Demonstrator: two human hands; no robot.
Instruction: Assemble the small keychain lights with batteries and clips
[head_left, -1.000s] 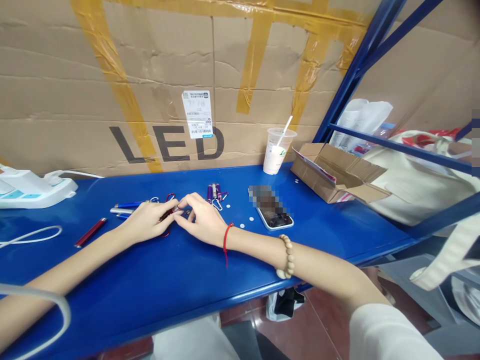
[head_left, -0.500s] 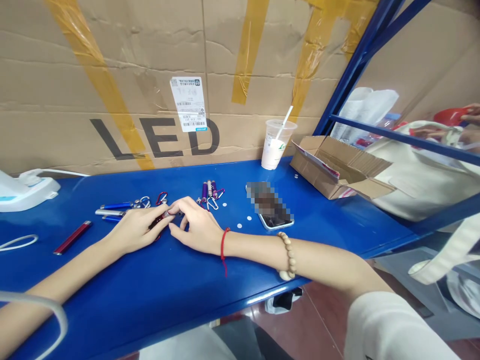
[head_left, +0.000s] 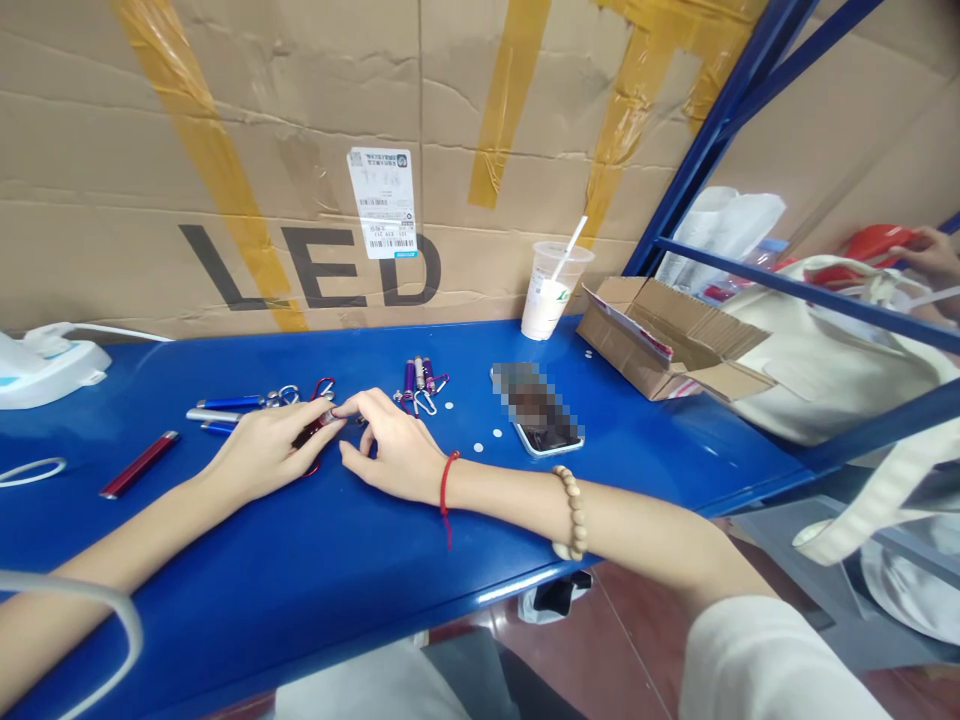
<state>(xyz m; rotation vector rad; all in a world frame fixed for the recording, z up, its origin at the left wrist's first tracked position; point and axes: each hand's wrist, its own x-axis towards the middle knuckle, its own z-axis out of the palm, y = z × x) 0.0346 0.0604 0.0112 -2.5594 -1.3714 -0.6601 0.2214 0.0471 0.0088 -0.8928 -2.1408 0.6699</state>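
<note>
Left hand (head_left: pixel 262 440) grasps a dark red tube (head_left: pixel 306 432), best kept steady. Right hand (head_left: pixel 397 455) meets its end; whether gripping, I cannot tell.

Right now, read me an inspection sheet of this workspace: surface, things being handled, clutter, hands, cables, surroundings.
Surface: blue table, small white discs on it.
Things: held red tube, mostly covered; loose red tube at left; blue tubes beyond the left hand; purple tubes beyond the right hand.
Clutter: phone, cup, open box.
Hands: left hand grips the held red tube; right hand's fingers near its end, contact unclear.
Cables: white cables at left.
Surroundings: cardboard marked LED behind; power strip left; bag and another person's hand right.
</note>
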